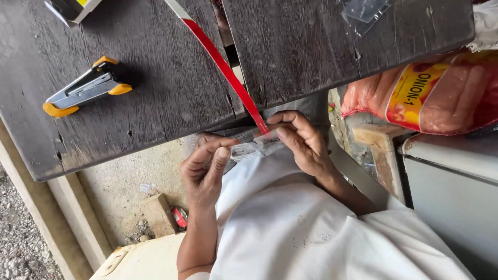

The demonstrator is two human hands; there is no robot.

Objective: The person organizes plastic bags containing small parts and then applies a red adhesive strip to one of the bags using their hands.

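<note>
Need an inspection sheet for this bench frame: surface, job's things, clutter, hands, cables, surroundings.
Surface: dark weathered wooden table, cracked planks with a gap between two boards.
Job's things: small clear plastic packet held at the table edge; red strip runs across the table down to it.
Clutter: yellow and grey stapler on the table; clear plastic bag at the far edge; corner of a box at the top.
Hands: left hand pinches the packet; right hand grips its other end, fingers by the red strip.
Cables: nothing seen.
Surroundings: red mesh sack at right, wood block and gravel on the ground below.
</note>
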